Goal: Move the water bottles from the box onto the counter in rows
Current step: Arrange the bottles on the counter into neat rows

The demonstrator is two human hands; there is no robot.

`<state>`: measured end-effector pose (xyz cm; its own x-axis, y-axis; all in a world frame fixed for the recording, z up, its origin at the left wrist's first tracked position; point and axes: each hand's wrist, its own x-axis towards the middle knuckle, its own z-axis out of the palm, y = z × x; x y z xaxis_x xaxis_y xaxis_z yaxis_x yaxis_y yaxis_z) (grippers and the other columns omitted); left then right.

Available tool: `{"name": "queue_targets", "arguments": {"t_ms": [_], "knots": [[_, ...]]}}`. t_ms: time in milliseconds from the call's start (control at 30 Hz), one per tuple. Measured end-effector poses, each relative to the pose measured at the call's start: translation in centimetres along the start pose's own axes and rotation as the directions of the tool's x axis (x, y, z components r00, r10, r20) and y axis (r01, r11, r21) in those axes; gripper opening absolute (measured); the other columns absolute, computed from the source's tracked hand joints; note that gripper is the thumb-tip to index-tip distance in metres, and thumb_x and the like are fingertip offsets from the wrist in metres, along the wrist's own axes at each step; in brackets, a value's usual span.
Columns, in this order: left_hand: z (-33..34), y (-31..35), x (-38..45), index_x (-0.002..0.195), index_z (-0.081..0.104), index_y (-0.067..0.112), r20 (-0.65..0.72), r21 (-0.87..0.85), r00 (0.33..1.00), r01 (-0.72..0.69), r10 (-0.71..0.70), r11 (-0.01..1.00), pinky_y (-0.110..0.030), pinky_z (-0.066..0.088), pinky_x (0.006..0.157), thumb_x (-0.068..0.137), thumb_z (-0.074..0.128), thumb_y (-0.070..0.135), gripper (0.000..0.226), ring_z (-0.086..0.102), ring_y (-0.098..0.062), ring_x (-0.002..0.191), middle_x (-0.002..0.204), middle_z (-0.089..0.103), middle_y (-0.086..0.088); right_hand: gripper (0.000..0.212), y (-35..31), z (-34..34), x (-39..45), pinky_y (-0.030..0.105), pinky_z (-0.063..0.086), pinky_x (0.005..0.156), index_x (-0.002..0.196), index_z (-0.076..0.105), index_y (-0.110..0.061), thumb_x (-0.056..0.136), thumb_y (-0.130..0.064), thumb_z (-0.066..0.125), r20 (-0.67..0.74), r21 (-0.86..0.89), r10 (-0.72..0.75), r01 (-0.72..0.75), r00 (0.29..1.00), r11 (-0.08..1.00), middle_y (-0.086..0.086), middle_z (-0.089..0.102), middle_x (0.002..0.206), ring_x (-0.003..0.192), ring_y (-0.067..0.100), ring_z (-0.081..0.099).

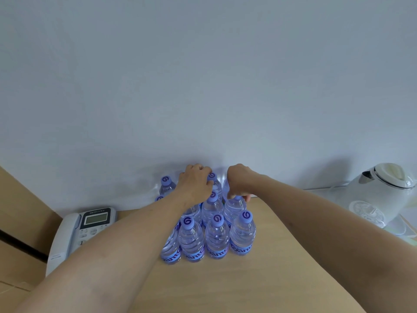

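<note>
From the head camera I see the water bottles [207, 220] standing upright in tight rows on the wooden counter [259, 279], packed touching one another from mid-counter back to its far edge at the wall [203, 75]. They are clear plastic, ribbed, with lilac caps bearing a dark swirl mark and a blue label band low on the body. The front row shows four bottles; behind it the rows are partly covered by my arms.

My left hand [195, 184] sits over the back rows, fingers curled down around a bottle top that I cannot see beneath the palm, so I take it as gripping one, though the view is poor there. My right hand [239, 182] is bent at the wrist, fingertips [237, 196] pinched on the cap of a bottle [234, 207] in the second row at the right end.

No box is clearly in view. A desk phone [83, 229] lies at the counter's left edge, and a white kettle [381, 190] stands by the far right corner, its base cut off by my right forearm. Brown panels at far left are cropped and hard to identify.
</note>
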<state>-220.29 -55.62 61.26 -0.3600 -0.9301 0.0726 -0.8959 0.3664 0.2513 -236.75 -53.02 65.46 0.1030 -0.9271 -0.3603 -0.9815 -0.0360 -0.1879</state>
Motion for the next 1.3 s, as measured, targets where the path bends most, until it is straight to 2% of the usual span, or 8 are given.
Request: {"name": "queue_targets", "arguments": {"t_ms": [333,533,767,1033,1067,1133,1200,1300], "knots": [[0.0,-0.5,0.1,0.129,0.053,0.022,0.004,0.002,1.000,0.025,-0.025,1.000,-0.043,0.039,0.096,0.095,0.048,0.034,0.037,0.041,-0.028,0.121,0.131,0.053,-0.003,0.034,0.1,-0.6,0.8,0.039,0.062,0.062,0.071,0.060,-0.003,0.069,-0.024,0.087,0.057,-0.013,-0.014,0.015,0.998,1.000,0.010,0.063,0.056,0.045,0.027,0.067],[-0.1,-0.9,0.4,0.134,0.050,0.022,0.003,-0.004,0.999,0.038,-0.038,0.999,-0.044,0.038,0.100,0.095,0.048,0.033,0.040,0.037,-0.028,0.127,0.137,0.049,-0.004,0.035,1.0,-2.6,2.6,0.030,0.042,0.060,0.064,0.046,-0.017,0.083,-0.039,0.066,-0.366,0.040,0.082,-0.072,0.927,0.997,0.002,0.052,0.073,0.069,0.026,0.054],[-0.2,-1.2,0.9,0.133,0.051,0.021,0.011,-0.014,0.999,0.037,-0.037,0.999,-0.043,0.039,0.100,0.095,0.048,0.033,0.040,0.038,-0.029,0.127,0.137,0.050,-0.002,0.027,1.2,-0.2,3.9,0.031,0.040,0.061,0.080,0.049,-0.014,0.085,-0.032,0.068,-0.269,0.028,0.092,-0.088,0.959,0.996,0.003,0.049,0.082,0.076,0.026,0.051],[0.5,-1.6,0.8,0.129,0.053,0.022,0.017,0.013,0.998,0.053,-0.053,0.999,-0.044,0.039,0.095,0.094,0.048,0.032,0.037,0.040,-0.029,0.123,0.133,0.052,-0.002,0.023,1.2,-0.5,4.4,0.025,0.031,0.043,0.059,0.042,-0.010,0.074,-0.001,0.058,-0.196,-0.052,0.023,-0.034,0.980,0.998,0.008,0.041,0.064,0.068,0.031,0.045],[0.6,-1.7,0.8,0.130,0.053,0.022,0.017,0.018,0.998,0.056,-0.056,0.998,-0.044,0.039,0.095,0.094,0.047,0.033,0.037,0.040,-0.029,0.123,0.133,0.052,-0.002,0.011,1.1,-0.6,4.2,0.027,0.042,0.048,0.067,0.055,-0.006,0.075,0.000,0.056,-0.193,-0.059,0.016,-0.028,0.981,0.998,0.011,0.052,0.071,0.072,0.035,0.053],[0.6,-1.8,0.7,0.130,0.053,0.022,0.016,0.016,0.998,0.060,-0.060,0.998,-0.044,0.039,0.095,0.094,0.047,0.033,0.037,0.040,-0.029,0.123,0.133,0.053,-0.002,0.027,1.3,-0.7,4.3,0.036,0.058,0.074,0.099,0.070,-0.001,0.078,0.001,0.054,-0.188,-0.031,0.010,-0.016,0.982,0.999,0.015,0.067,0.101,0.094,0.036,0.065],[0.6,-1.8,0.7,0.131,0.053,0.022,0.015,0.009,0.998,0.060,-0.060,0.998,-0.044,0.039,0.096,0.095,0.047,0.033,0.038,0.040,-0.029,0.123,0.133,0.052,-0.002,0.026,1.5,-0.4,4.3,0.038,0.057,0.079,0.104,0.068,-0.001,0.078,-0.006,0.064,-0.198,-0.008,0.011,-0.013,0.980,1.000,0.013,0.066,0.105,0.096,0.032,0.065],[0.5,-1.7,0.6,0.133,0.051,0.023,0.018,-0.004,0.998,0.058,-0.058,0.998,-0.045,0.037,0.098,0.095,0.048,0.034,0.040,0.039,-0.028,0.125,0.135,0.051,-0.002,0.035,1.3,-0.2,4.2,0.032,0.043,0.062,0.075,0.050,-0.010,0.081,-0.035,0.074,-0.225,-0.004,0.043,-0.045,0.973,0.999,0.003,0.052,0.080,0.077,0.026,0.056]]}}
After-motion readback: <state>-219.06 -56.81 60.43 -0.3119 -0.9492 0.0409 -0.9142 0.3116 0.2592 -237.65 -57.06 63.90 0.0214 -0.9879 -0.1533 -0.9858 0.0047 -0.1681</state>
